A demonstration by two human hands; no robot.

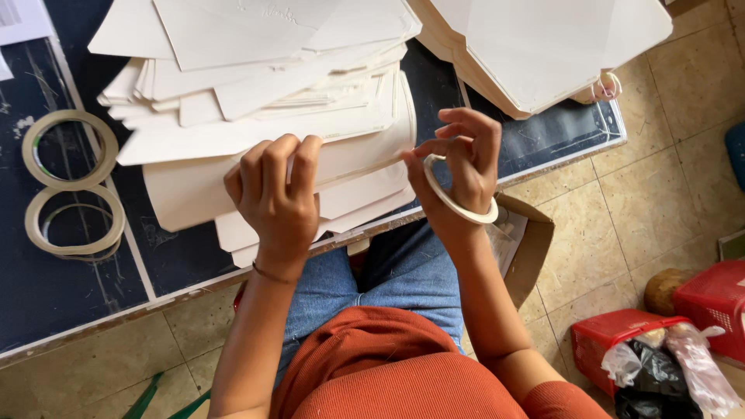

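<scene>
Dark tabletop [70, 287], left hand [278, 198] fingers pressing cream envelope [353, 159] lying crosswise, right hand [459, 167] pinching tape roll [454, 203]

Left hand [278, 195] pressing cream paper stack [256, 116]; right hand [458, 167] pinching tape roll [458, 203]; two spare rolls [71, 182] on dark table [46, 295].

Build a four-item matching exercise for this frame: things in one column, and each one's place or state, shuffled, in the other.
Things:
1. tape roll
2. left hand
3. two spare tape rolls
4. red baskets

Places or states:
A. lying flat on the dark table, at its left side
B. standing on the tiled floor at the right
C. worn around the right hand
D. gripping the edge of the cream paper stack

Pairs: 1-C, 2-D, 3-A, 4-B
</scene>
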